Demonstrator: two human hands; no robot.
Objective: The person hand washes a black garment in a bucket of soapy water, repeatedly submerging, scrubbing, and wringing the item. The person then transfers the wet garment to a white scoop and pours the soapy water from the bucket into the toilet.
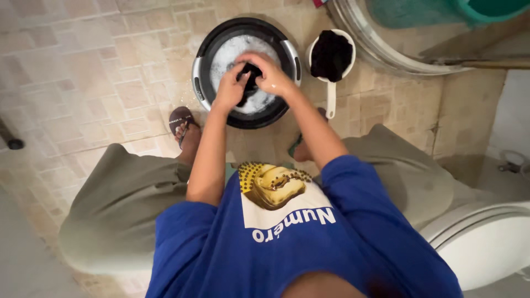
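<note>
Both hands are in the black basin (287, 52) at 12 o'clock: left hand (231, 91) and right hand (273, 74) clamped on a dark cloth (251, 77) over suds. White ladle (331, 60) of dark laundry sits at 1 o'clock.

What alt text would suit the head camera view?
Both hands, left hand and right hand, scrub a dark wet cloth over a round black plastic basin of soapy water on a beige tiled floor; a white long-handled scoop holds more dark cloth.
</note>
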